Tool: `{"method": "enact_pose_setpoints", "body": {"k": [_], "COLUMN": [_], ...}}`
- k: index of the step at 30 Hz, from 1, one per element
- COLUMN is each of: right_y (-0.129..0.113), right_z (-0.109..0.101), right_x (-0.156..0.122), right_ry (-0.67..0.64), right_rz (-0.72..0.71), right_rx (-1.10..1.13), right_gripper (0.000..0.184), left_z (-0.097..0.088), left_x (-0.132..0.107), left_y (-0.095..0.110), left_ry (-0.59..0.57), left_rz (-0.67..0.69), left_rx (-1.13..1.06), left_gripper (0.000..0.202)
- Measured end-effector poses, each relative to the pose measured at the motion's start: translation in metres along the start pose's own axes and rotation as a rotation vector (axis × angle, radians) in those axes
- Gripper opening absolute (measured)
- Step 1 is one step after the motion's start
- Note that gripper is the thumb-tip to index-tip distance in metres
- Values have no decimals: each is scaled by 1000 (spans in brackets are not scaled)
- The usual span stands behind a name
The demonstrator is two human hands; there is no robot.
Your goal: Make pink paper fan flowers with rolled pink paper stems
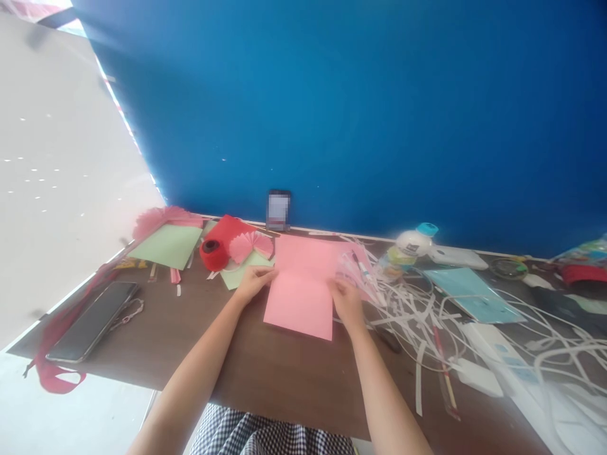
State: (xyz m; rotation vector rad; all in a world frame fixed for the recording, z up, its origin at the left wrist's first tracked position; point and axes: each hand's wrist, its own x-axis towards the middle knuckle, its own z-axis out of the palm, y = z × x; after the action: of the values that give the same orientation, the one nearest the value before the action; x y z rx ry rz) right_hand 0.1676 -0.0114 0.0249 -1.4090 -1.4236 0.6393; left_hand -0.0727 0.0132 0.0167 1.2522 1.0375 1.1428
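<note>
A pink sheet of paper (303, 278) with a faint crease across its middle is held just over the brown table, tilted toward me. My left hand (256, 282) pinches its left edge, and my right hand (346, 300) grips the right edge at about the same height. Close beyond my left hand lie a pink pleated paper fan (250, 245), a roll of red ribbon (214, 255) and pale green paper (244, 270). More pink paper (359, 265) and a pen rest by my right hand.
A phone (278, 210) leans on the blue wall. Another phone (95, 321) and a red strap lie left. On the right are tangled white cables and paper strips (422, 316), a bottle (408, 246), a light-blue packet (469, 292) and a power strip (507, 354).
</note>
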Motion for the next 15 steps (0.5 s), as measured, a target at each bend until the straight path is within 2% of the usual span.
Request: {"method": "enact_pose_setpoints", "body": {"k": [9, 15], "right_y": [2, -2], "right_z": [-3, -3], "right_x": [3, 2], "right_ry": [67, 147], "right_rz": [12, -17], "right_rx": [5, 26], "right_gripper": [29, 30], "left_z": [-2, -2], "left_x": [0, 1], "left_y": [1, -2], "left_ry": [-155, -185], "left_rz": [13, 68], "left_rx": [74, 156], "left_gripper": [32, 31]}}
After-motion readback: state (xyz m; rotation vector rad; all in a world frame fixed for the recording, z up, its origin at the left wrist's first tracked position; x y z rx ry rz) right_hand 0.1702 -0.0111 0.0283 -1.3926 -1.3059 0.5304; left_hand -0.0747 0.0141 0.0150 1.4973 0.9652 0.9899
